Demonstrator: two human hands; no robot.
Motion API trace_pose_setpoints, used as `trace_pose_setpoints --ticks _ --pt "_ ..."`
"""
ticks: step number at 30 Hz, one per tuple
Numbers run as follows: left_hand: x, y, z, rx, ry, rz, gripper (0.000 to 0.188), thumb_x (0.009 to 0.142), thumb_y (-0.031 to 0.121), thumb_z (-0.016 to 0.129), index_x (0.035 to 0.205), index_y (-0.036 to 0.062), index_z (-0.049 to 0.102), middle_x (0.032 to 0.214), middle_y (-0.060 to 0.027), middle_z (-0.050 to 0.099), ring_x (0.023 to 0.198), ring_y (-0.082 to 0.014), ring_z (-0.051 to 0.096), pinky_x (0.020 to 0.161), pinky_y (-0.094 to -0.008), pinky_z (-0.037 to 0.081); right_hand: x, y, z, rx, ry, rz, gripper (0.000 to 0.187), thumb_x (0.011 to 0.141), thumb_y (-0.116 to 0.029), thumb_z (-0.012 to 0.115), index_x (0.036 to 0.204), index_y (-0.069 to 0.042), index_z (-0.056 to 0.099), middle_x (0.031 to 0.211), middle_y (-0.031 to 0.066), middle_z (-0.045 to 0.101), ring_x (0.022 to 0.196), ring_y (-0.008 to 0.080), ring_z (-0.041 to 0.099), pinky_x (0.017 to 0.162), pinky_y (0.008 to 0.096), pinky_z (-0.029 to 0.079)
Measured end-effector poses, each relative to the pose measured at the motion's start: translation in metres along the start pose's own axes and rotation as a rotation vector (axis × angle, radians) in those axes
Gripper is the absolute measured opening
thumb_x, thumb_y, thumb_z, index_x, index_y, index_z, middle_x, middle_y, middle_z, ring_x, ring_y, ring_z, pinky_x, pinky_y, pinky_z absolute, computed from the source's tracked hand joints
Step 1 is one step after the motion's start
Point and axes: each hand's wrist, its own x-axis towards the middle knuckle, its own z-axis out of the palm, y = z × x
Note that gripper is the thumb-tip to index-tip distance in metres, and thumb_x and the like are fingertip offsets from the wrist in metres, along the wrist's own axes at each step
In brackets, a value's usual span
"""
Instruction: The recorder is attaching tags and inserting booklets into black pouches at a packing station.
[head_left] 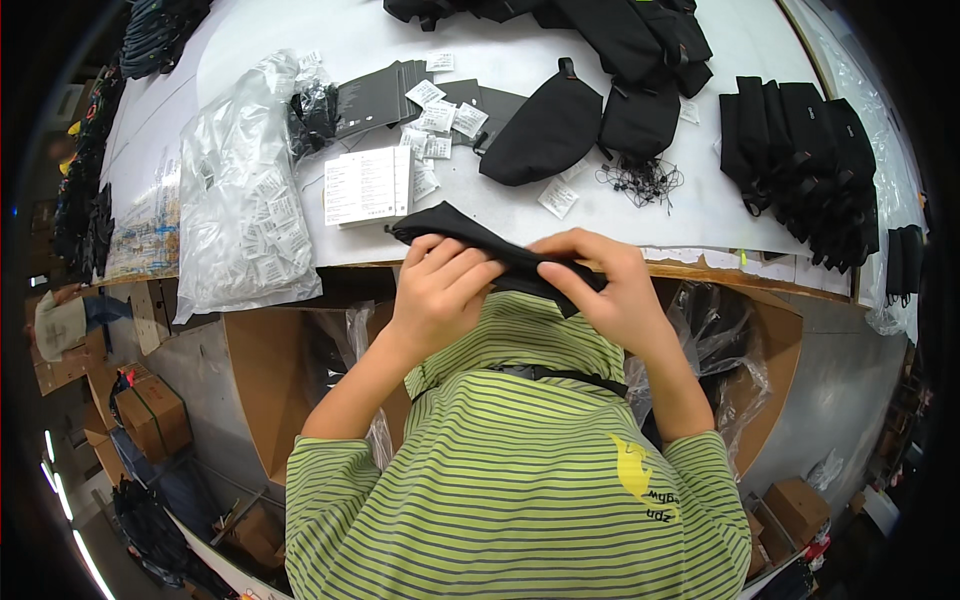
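Note:
A black fabric pouch point(465, 228) is stretched between my two hands at the table's near edge, just in front of my chest. My left hand point(445, 285) has its fingers curled over the pouch's left part. On the right end, my right hand point(605, 285) pinches the cloth between thumb and bent fingers. The pouch looks folded and tilted, its left tip higher and farther away. Beyond it lies another black pouch point(545, 125), flat on the white table, beside a tangle of thin black cords point(640, 182).
Left of my hands are a stack of white printed cards point(368, 187) and a clear plastic bag point(235, 200) of small packets. Dark grey cards point(370, 100) and loose white packets point(437, 117) lie behind. Black pouches point(800, 150) pile up at right. Cardboard boxes point(265, 375) stand below the table edge.

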Motion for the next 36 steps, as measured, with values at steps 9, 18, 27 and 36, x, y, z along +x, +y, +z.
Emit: trace_pose_setpoints --ticks 9,18,27,36 --pt "0.006 -0.004 -0.009 -0.110 0.162 -0.210 0.025 0.062 -0.004 0.072 0.083 0.0029 0.061 0.075 -0.0073 0.061 0.069 -0.0241 0.058 0.066 -0.0335 0.041 -0.015 0.039 0.014 0.292 0.040 0.095 0.059 0.073 -0.021 0.079 0.121 -0.003 0.052 0.107 0.0086 0.062 0.098 0.0184 0.060 0.090 0.0310 0.043" --pt "-0.007 -0.022 -0.024 0.029 0.171 -0.367 0.019 0.067 -0.004 0.070 0.082 0.0023 0.060 0.078 -0.0084 0.061 0.073 -0.0265 0.056 0.070 -0.0348 0.041 -0.023 0.068 -0.013 0.042 0.038 0.244 0.026 0.068 -0.014 0.080 0.086 0.001 0.065 0.078 0.0067 0.066 0.071 0.0149 0.061 0.068 0.0272 0.047" --pt "-0.018 -0.019 -0.034 -0.159 -0.248 -0.565 0.018 0.074 0.009 0.071 0.088 0.0017 0.062 0.081 -0.0096 0.062 0.077 -0.0287 0.057 0.072 -0.0351 0.044 -0.034 0.092 -0.066 0.706 0.346 0.206 0.023 0.078 -0.002 0.070 0.100 0.001 0.061 0.081 0.0082 0.067 0.074 0.0124 0.062 0.068 0.0234 0.049" --pt "-0.004 0.005 -0.023 -0.347 -0.456 -0.480 0.024 0.076 0.018 0.073 0.090 0.0017 0.063 0.082 -0.0089 0.061 0.077 -0.0272 0.055 0.071 -0.0352 0.045 0.032 0.082 -0.001 1.893 0.521 0.255 0.025 0.086 -0.034 0.069 0.080 -0.011 0.061 0.055 -0.0001 0.040 0.054 0.0123 0.038 0.052 0.0250 0.034"
